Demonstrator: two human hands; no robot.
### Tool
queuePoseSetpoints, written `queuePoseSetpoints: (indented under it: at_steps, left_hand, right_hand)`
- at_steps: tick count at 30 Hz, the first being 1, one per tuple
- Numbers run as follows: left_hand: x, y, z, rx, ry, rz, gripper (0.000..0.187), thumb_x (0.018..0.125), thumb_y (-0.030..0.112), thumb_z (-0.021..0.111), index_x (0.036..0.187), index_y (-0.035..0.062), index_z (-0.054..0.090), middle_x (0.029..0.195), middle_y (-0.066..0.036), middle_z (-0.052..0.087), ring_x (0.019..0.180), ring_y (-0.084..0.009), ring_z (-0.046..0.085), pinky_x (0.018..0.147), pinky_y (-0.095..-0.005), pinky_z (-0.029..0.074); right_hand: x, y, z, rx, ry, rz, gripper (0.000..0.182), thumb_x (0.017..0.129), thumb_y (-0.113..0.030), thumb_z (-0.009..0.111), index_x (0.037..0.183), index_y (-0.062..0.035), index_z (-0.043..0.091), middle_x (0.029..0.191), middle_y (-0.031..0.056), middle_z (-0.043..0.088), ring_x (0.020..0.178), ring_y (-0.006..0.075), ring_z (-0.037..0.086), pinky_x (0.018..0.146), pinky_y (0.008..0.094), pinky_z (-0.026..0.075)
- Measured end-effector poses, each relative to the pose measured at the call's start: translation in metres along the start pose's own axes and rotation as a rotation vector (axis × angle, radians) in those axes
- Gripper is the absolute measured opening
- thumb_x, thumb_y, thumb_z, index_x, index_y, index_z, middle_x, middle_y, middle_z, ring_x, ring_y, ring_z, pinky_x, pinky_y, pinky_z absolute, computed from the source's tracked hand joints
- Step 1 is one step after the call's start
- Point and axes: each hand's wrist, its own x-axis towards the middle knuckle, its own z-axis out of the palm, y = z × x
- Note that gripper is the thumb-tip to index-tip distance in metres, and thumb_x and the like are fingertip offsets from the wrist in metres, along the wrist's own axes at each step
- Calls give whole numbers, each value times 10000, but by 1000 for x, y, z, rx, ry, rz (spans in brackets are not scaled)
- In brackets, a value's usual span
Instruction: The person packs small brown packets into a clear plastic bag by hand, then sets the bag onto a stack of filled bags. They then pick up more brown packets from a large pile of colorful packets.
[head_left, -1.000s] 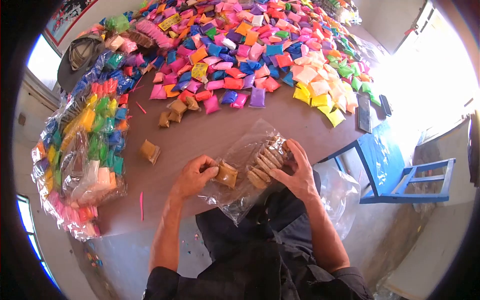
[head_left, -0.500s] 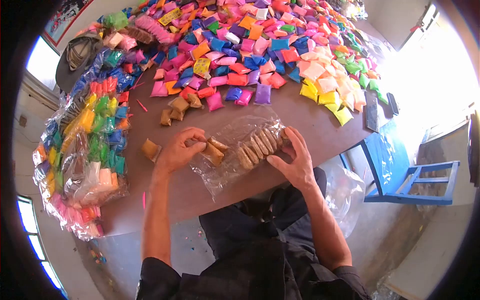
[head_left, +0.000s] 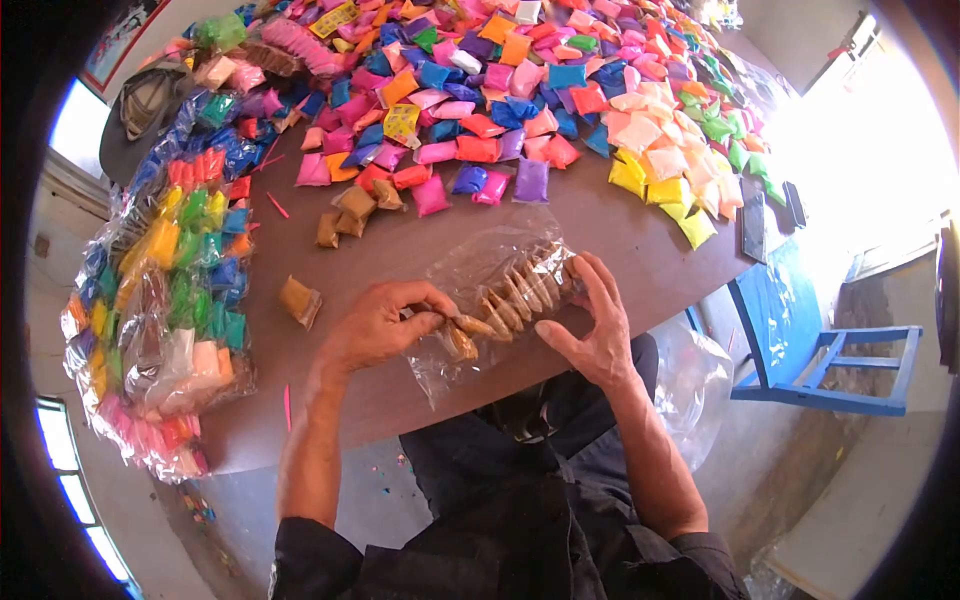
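Observation:
A clear plastic bag (head_left: 440, 372) lies in front of me with a row of small brown packets (head_left: 525, 290) standing side by side in it. My left hand (head_left: 385, 325) pinches a brown packet (head_left: 461, 343) between thumb and fingers, against the left end of the row. My right hand (head_left: 600, 325) curves round the right end of the row, fingers at the far side and thumb at the near side. A loose brown packet (head_left: 299, 301) lies left of my left hand. Several more brown packets (head_left: 355, 205) sit in a small group farther back.
A large heap of coloured packets (head_left: 500, 80) covers the back of the table (head_left: 270, 420). Bagged rows of coloured packets (head_left: 190, 260) line the left side. A phone (head_left: 753, 228) lies near the right edge, by a blue chair (head_left: 790, 320). A pink stick (head_left: 287, 407) lies near the front.
My left hand has moved right, bringing the brown packet up against the row. My right hand stays at the row's right end. The view has shifted slightly.

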Motion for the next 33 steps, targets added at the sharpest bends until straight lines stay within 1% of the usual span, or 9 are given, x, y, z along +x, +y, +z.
queuePoseSetpoints:
  at_steps: [1,4,7,10,13,16,19,28,33]
  left_hand:
    - [2,1,0,9,-26,-15,173,951,62,716,1117,64,767,1000,-16,764,873,-96,682,784,-283,555]
    - [10,-12,7,-60,-109,82,193,956,41,645,1121,65,742,901,-33,726,775,-107,623,705,-297,502]
    - [16,-17,10,93,-136,-9,232,946,29,597,1136,46,728,892,-84,723,772,-134,636,710,-315,512]
    - [16,-10,13,76,-64,-41,285,932,57,603,1198,27,700,920,-133,723,782,-181,655,718,-340,522]
    - [16,-17,16,168,-60,-30,389,943,60,622,1330,36,650,1071,-105,740,920,-176,718,830,-348,577]
    - [11,-9,20,158,-40,72,504,937,75,647,1435,37,580,1231,-150,702,991,-212,729,884,-362,591]
    - [12,-14,26,50,2,67,502,906,88,689,1398,33,605,1275,-166,684,972,-274,735,854,-365,594]
    - [5,-21,30,-173,-33,-94,527,897,37,705,1413,31,597,1275,-121,680,1012,-220,728,863,-353,602]
    - [6,-17,28,-57,41,41,508,902,116,737,1388,27,619,1290,-136,696,989,-219,735,860,-352,594]
  right_hand:
    - [0,1,-1,-6,-8,-7,946,778,-312,929,1543,2,468,1607,208,407,1429,329,506,1074,404,550]
    - [1,-6,-4,-49,-32,8,994,758,-327,946,1557,-2,451,1620,208,392,1444,330,490,1078,406,546]
    - [1,-6,-4,-24,-41,28,1028,745,-331,957,1568,-3,434,1628,209,380,1454,336,478,1080,412,546]
    - [1,-4,-4,-37,-47,10,1058,731,-337,968,1575,-5,423,1631,211,376,1458,343,473,1079,415,546]
    - [1,-5,-4,-22,-47,6,1060,725,-339,972,1571,-6,428,1630,214,377,1460,349,469,1075,420,548]
    - [1,-6,-4,-52,-46,1,1050,725,-338,971,1566,-7,436,1624,215,386,1453,350,478,1071,416,549]
    - [1,-5,-3,-61,-39,0,1043,725,-336,970,1562,-6,441,1614,216,403,1447,351,487,1068,414,550]
    - [-1,-1,-1,-75,-32,-2,1061,718,-345,970,1569,-7,435,1621,219,398,1458,355,475,1079,414,541]
    - [0,-8,-4,-116,-85,25,1159,677,-372,988,1595,-1,384,1641,233,361,1508,381,397,1167,441,463]
